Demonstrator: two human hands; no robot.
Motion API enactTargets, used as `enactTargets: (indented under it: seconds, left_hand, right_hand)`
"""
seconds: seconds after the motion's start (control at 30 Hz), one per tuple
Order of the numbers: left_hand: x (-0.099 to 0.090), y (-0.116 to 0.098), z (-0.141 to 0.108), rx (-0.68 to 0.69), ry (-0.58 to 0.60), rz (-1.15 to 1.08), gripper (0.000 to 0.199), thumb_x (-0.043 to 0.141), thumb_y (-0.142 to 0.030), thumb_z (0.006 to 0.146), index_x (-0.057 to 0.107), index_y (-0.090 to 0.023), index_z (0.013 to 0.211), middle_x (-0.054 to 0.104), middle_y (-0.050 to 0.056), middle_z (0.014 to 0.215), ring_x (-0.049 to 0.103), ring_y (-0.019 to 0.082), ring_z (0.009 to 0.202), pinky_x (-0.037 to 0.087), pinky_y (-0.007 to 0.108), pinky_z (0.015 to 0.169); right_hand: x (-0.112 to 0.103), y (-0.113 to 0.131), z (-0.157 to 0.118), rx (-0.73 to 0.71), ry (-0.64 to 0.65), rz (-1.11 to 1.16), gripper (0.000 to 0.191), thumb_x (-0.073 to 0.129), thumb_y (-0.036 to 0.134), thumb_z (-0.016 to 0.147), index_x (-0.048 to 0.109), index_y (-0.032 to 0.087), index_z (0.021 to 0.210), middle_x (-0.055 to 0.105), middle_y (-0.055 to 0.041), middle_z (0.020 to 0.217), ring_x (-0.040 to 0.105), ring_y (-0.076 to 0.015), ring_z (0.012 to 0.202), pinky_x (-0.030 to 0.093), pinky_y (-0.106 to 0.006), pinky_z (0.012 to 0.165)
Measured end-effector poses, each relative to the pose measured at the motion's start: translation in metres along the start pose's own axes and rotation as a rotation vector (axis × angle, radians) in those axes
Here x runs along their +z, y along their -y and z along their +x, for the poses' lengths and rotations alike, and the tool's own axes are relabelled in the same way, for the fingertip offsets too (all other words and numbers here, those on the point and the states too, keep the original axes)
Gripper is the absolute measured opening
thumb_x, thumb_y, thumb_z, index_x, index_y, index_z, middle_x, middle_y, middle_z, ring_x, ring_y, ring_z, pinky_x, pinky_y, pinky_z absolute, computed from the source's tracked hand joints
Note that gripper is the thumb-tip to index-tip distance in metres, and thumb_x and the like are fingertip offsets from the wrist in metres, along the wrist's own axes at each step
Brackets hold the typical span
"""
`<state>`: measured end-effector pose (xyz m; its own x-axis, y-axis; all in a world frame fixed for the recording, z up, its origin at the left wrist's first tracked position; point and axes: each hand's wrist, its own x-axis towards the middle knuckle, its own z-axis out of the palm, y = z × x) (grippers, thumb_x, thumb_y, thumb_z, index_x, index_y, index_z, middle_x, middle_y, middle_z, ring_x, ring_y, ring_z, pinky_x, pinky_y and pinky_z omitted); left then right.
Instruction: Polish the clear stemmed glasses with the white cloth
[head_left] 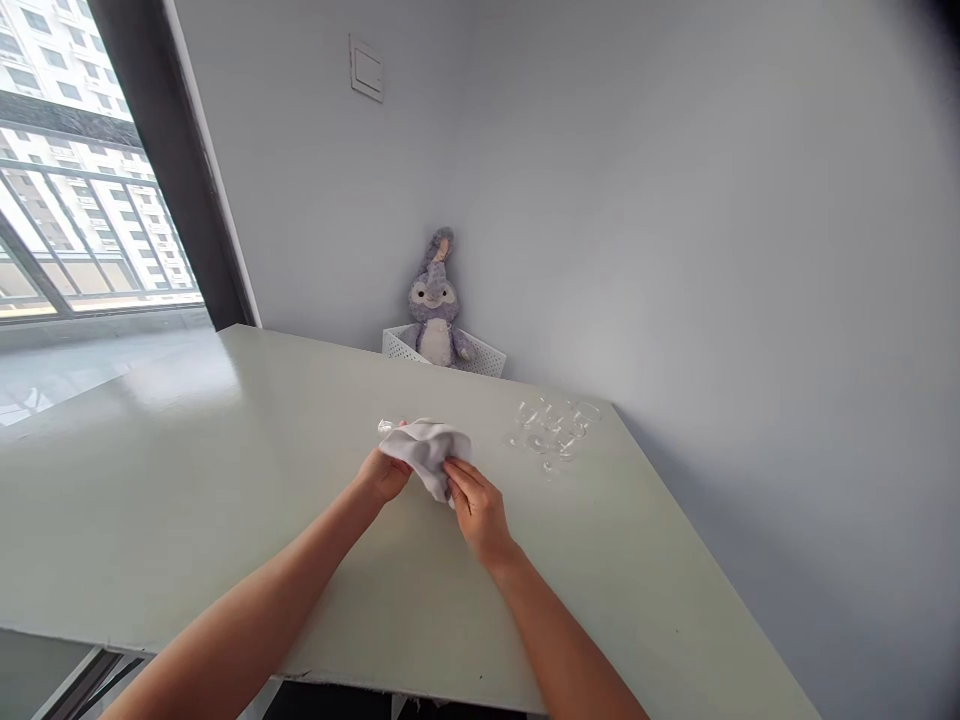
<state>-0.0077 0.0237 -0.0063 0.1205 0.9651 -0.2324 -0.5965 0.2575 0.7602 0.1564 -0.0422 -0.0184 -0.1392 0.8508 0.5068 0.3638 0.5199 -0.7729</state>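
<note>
My left hand [386, 475] is closed at the left side of a crumpled white cloth [429, 445], which covers part of its fingers. From the right, my right hand [478, 505] pinches the same cloth, fingers pressed into a fold. A small piece of clear glassware [386, 426] shows just beyond my left hand, at the cloth's left edge; whether that hand touches it I cannot tell. Any object inside the cloth is hidden. To the right of my hands, several clear stemmed glasses [551, 440] stand close together on the table.
The pale green table [225, 520] runs up to the grey walls. Behind its far edge, a purple plush rabbit [435, 310] sits in a white perforated basket [486, 358]. A light switch [367, 70] is on the wall; a window [82, 170] with railings is at left.
</note>
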Motion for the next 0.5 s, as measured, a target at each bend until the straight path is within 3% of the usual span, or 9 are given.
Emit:
enactTargets:
  seconds: [0.07,0.17,0.3,0.37,0.5]
  left_hand:
    - [0.0,-0.004,0.001,-0.057,0.028,-0.029,0.029,0.056,-0.046,0.075,0.056,-0.017,0.079,0.063,0.005,0.078,0.061,0.023,0.084,0.051,0.034,0.071]
    - [-0.001,-0.012,0.002,-0.105,-0.02,-0.151,0.025,0.06,-0.039,0.076,0.053,-0.015,0.079,0.063,0.009,0.085,0.063,0.021,0.084,0.054,0.031,0.068]
    - [-0.003,-0.028,0.004,0.118,-0.112,-0.28,0.019,0.064,-0.022,0.074,0.048,-0.015,0.081,0.061,0.007,0.088,0.063,0.019,0.091,0.053,0.024,0.071]
    - [-0.003,-0.034,0.003,0.255,-0.094,-0.221,0.025,0.067,-0.022,0.072,0.045,-0.017,0.084,0.061,0.005,0.088,0.063,0.02,0.092,0.052,0.026,0.074]
    - [0.009,-0.027,-0.01,0.468,-0.029,0.007,0.045,0.071,-0.024,0.067,0.041,-0.024,0.101,0.058,0.002,0.101,0.062,0.021,0.095,0.048,0.034,0.084]
  right_hand:
    - [0.0,-0.002,-0.001,0.004,0.024,0.013,0.031,0.042,0.027,0.086,0.061,0.029,0.111,0.061,-0.0043,0.112,0.054,-0.0208,0.103,0.042,-0.038,0.092]
    - [0.003,0.002,-0.002,-0.01,0.18,-0.018,0.027,0.045,0.025,0.085,0.066,0.029,0.102,0.066,-0.0043,0.098,0.058,-0.021,0.092,0.044,-0.038,0.086]
    - [0.007,0.013,-0.005,-0.079,0.377,-0.038,0.025,0.048,0.023,0.083,0.067,0.03,0.098,0.067,-0.0027,0.094,0.058,-0.0196,0.087,0.043,-0.036,0.082]
    - [0.005,0.016,-0.006,-0.079,0.296,-0.04,0.026,0.046,0.025,0.085,0.066,0.029,0.101,0.065,-0.0041,0.095,0.057,-0.0188,0.087,0.043,-0.034,0.082]
    - [-0.003,0.01,-0.005,0.005,-0.074,-0.113,0.03,0.041,0.033,0.087,0.062,0.027,0.108,0.059,-0.0074,0.088,0.054,-0.0181,0.076,0.044,-0.032,0.073]
